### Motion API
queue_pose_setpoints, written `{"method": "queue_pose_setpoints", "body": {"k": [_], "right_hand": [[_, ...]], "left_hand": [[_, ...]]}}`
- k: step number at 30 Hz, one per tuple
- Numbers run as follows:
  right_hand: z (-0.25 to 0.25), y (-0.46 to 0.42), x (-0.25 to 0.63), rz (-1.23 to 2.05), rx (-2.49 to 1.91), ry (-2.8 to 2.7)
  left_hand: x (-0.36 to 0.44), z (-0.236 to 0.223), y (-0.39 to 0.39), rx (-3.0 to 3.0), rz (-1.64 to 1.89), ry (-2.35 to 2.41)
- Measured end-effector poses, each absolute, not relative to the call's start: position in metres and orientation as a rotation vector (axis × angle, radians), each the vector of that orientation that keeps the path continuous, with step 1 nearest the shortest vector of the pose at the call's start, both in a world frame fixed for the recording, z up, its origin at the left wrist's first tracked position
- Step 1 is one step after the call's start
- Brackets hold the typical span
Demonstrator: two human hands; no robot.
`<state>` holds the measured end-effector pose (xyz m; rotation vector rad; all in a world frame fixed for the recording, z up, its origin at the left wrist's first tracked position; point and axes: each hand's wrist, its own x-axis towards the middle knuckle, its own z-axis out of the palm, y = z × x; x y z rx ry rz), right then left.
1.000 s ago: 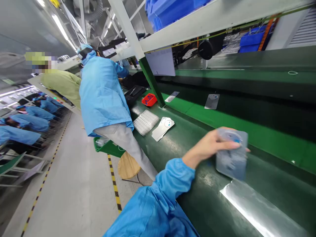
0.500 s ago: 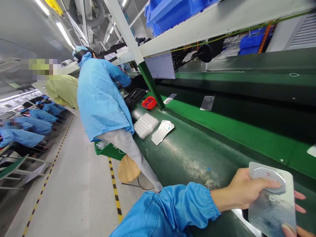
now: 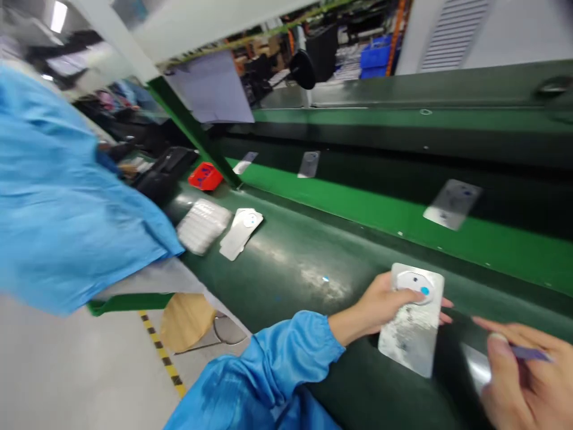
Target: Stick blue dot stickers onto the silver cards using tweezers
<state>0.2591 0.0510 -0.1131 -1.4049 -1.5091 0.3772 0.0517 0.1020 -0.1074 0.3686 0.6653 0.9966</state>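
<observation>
My left hand [image 3: 382,301] grips a flat silver metal plate [image 3: 409,334] with rounded corners, thumb on top and fingers beneath. Near the plate's upper end is a raised round-edged area with a bright blue dot [image 3: 425,291] and a small dark spot, beside my thumb tip. To the right, apart from the plate, my right hand [image 3: 528,370] is closed around a slim purple object [image 3: 530,353] whose kind I cannot make out. The index finger points toward the plate. Under both hands lies the dark green bench [image 3: 286,298].
Similar plates lie along the belt [image 3: 358,209], one of them on the right [image 3: 453,204]. Stacked plates [image 3: 240,234], a clear tray [image 3: 203,226] and a red bin [image 3: 205,177] stand left. A co-worker in a blue smock [image 3: 67,197] is close on the left, near a green post [image 3: 192,131].
The view has swung right and closer to the bench. My right hand has come away from the plate and shows a purple object. A blue dot now shows on the plate in my left hand.
</observation>
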Motion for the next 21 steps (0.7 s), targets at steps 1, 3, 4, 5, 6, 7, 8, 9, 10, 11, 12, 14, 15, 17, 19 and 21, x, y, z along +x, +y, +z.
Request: {"method": "queue_pose_setpoints", "body": {"k": [1,3,4,5,6,7,8,9,10,11,12,14,15,17,19,21], "right_hand": [[-0.108,0.052,0.262,0.285,-1.396,-1.51],[-0.103,0.054,0.263,0.257,-1.322,-1.464],[-0.103,0.054,0.262,0.301,-1.266,-1.402],[-0.104,0.053,0.26,0.361,-1.206,-1.32],[-0.106,0.052,0.257,0.423,-1.154,-1.232],[-0.108,0.052,0.255,0.495,-1.13,-1.167],[-0.109,0.051,0.252,0.561,-1.126,-1.129],[-0.109,0.051,0.249,0.622,-1.135,-1.127],[-0.108,0.051,0.248,0.665,-1.143,-1.153],[-0.107,0.052,0.246,0.675,-1.142,-1.19],[-0.105,0.053,0.245,0.654,-1.127,-1.228],[-0.101,0.055,0.245,0.587,-1.069,-1.298],[-0.099,0.055,0.245,0.57,-1.041,-1.33],[-0.097,0.056,0.246,0.568,-1.009,-1.382],[-0.097,0.057,0.247,0.586,-1.01,-1.413],[-0.097,0.057,0.248,0.595,-1.016,-1.434]], "left_hand": [[0.052,-0.104,0.1,0.374,0.973,0.694],[0.051,-0.098,0.096,0.386,0.922,0.743],[0.052,-0.095,0.094,0.395,0.904,0.76],[0.052,-0.093,0.091,0.408,0.893,0.772],[0.052,-0.091,0.089,0.425,0.888,0.781],[0.053,-0.09,0.088,0.445,0.883,0.788],[0.054,-0.089,0.086,0.466,0.875,0.793],[0.054,-0.088,0.085,0.485,0.864,0.794],[0.055,-0.088,0.084,0.5,0.847,0.791],[0.055,-0.088,0.083,0.51,0.831,0.786],[0.056,-0.088,0.082,0.519,0.819,0.781],[0.056,-0.087,0.081,0.528,0.818,0.775],[0.057,-0.087,0.081,0.526,0.824,0.775],[0.057,-0.086,0.081,0.513,0.833,0.775],[0.057,-0.085,0.081,0.503,0.833,0.769],[0.056,-0.084,0.082,0.513,0.827,0.757]]}}
